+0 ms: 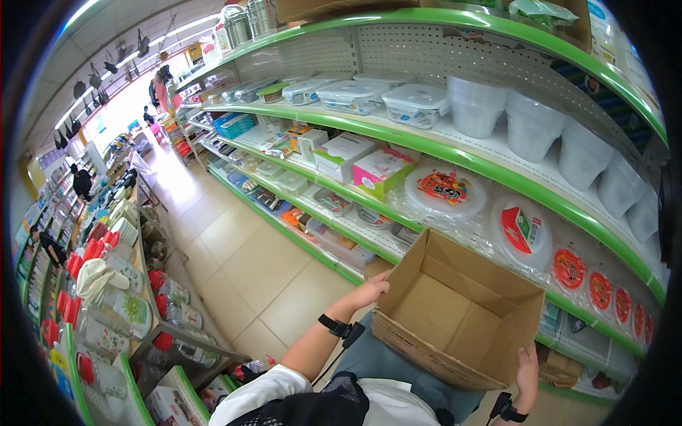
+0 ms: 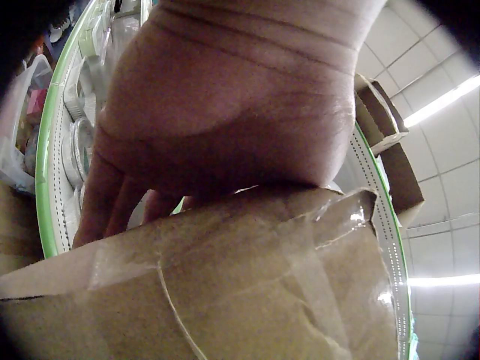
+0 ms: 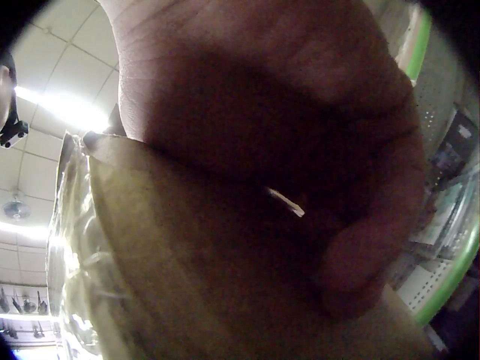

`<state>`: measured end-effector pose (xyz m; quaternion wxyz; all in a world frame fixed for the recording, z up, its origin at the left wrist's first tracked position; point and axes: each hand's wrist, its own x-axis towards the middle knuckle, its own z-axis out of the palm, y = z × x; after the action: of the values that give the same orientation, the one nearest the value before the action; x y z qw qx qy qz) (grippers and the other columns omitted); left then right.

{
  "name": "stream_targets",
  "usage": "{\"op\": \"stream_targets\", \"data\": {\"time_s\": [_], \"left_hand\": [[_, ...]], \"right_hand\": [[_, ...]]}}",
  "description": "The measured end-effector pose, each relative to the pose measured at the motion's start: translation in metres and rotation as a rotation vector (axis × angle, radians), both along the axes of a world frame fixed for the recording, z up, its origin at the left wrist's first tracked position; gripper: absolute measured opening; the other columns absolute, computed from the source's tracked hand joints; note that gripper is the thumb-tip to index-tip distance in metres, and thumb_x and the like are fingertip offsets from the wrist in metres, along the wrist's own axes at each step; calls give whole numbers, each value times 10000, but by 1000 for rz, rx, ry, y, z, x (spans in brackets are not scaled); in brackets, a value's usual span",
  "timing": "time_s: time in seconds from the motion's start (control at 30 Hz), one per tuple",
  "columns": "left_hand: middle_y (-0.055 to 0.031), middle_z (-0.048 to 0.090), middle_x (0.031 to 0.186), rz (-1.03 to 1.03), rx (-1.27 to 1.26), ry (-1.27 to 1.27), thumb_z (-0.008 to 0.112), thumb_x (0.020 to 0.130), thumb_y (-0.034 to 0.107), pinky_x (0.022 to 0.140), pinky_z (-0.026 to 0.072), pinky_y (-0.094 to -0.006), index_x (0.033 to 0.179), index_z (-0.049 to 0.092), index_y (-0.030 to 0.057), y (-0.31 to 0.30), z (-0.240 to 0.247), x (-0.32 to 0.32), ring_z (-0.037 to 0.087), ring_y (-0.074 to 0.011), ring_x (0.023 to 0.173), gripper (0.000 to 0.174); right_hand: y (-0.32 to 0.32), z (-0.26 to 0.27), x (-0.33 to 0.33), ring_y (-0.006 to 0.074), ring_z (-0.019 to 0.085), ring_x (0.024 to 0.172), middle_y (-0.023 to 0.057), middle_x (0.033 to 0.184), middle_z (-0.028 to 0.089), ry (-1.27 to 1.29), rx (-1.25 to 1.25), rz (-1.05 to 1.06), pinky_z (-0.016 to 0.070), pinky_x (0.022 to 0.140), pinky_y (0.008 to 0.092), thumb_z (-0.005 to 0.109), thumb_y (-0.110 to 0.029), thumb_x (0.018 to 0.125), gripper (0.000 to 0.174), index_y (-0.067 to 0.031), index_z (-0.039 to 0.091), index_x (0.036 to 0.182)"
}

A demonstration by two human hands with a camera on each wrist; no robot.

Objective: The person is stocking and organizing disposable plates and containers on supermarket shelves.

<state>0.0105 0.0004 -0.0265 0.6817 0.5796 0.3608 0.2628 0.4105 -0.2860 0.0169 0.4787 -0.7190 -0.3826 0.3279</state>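
An open, empty cardboard box (image 1: pixel 444 312) is held between both hands in front of the body, its inside facing up. The left hand (image 1: pixel 374 289) grips the box's left side at the upper edge; in the left wrist view that hand (image 2: pixel 232 105) lies over the cardboard wall (image 2: pixel 225 285) with its fingers reaching down past the edge. At the box's right side the right hand (image 1: pixel 526 370) holds the wall near the corner. The right wrist view shows this hand (image 3: pixel 300 135) against the cardboard (image 3: pixel 195 262), fingers bent round it; part of the grip is in shadow.
Green-edged shelves (image 1: pixel 497 167) curve along the right, with clear containers (image 1: pixel 352 96), plastic buckets (image 1: pixel 477 106) and round red-labelled packages (image 1: pixel 444 192). Jars with red lids (image 1: pixel 170 287) stand on the display at left. A tiled aisle (image 1: pixel 245 263) runs between, with people farther off.
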Motion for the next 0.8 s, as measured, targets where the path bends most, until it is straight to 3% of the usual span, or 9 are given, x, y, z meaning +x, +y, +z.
{"op": "stream_targets", "data": {"time_s": [0.1, 0.17, 0.27, 0.4, 0.47, 0.6, 0.67, 0.73, 0.8], "left_hand": [[32, 562, 1025, 3, -14, -19, 454, 809, 124, 663, 374, -224, 1504, 375, 113, -2, 4, -1, 455, -68, 793, 699], [-13, 565, 1247, -15, -26, 25, 446, 795, 108, 825, 391, -222, 1499, 371, 60, -4, 11, -1, 493, -118, 1004, 710], [23, 572, 1037, 7, 28, -16, 445, 821, 110, 665, 382, -227, 1499, 377, 99, -5, 11, 2, 466, -74, 804, 682], [3, 570, 1073, 4, 51, -3, 455, 823, 141, 684, 394, -230, 1509, 356, 102, 4, 2, 3, 481, -91, 841, 694], [-26, 570, 1120, -91, 59, 144, 514, 872, 264, 726, 438, -249, 1516, 333, 113, 15, -7, -2, 491, -121, 870, 685], [-91, 515, 1327, -180, -9, 415, 524, 904, 593, 870, 492, -462, 1473, 377, 109, 12, 62, -12, 506, -208, 1179, 762], [-104, 540, 1313, 16, 67, 115, 495, 927, 564, 927, 454, -478, 1357, 474, 46, 49, 82, -10, 511, -236, 1211, 674], [-111, 591, 1236, 113, 151, -42, 485, 951, 498, 932, 455, -410, 1312, 510, 30, 49, 113, 31, 568, -236, 1120, 592], [-114, 610, 1198, 129, 121, -123, 478, 962, 462, 925, 460, -379, 1305, 519, 32, 46, 152, 45, 590, -235, 1079, 551]], "right_hand": [[1, -1, 2, 249, 485, 1262, 152, 1378, 530, -15, -12, -9, 339, 1063, 327, 430, -130, 992, 454, 13, 424, 1422], [1, -3, 4, 252, 490, 1255, 153, 1369, 538, -25, -18, -17, 342, 1059, 329, 431, -128, 991, 449, 10, 429, 1419], [-1, -19, 11, 254, 496, 1244, 152, 1361, 541, 11, 40, -12, 345, 1056, 329, 430, -125, 993, 446, 16, 425, 1416], [4, 31, -20, 246, 478, 1260, 146, 1369, 533, -98, 15, -6, 310, 1082, 322, 429, -150, 1008, 451, 22, 409, 1424], [2, -20, 24, 246, 568, 1126, 143, 1308, 576, -166, -26, 54, 436, 973, 331, 436, -261, 1024, 488, -6, 397, 1438], [-4, 54, 20, 184, 614, 734, 117, 984, 667, -226, -441, 112, 499, 567, 333, 475, -430, 1002, 596, -53, 393, 1455], [1, 66, 39, 120, 535, 658, 48, 780, 599, -173, -229, 30, 434, 548, 294, 556, -306, 987, 520, -8, 441, 1397], [40, 127, 24, 89, 513, 637, 16, 751, 548, -265, 24, -89, 408, 526, 264, 576, -265, 978, 434, -47, 492, 1343], [55, 119, 27, 112, 552, 612, 18, 809, 582, -196, 176, -7, 435, 528, 263, 597, -248, 962, 376, -90, 526, 1295]]}}
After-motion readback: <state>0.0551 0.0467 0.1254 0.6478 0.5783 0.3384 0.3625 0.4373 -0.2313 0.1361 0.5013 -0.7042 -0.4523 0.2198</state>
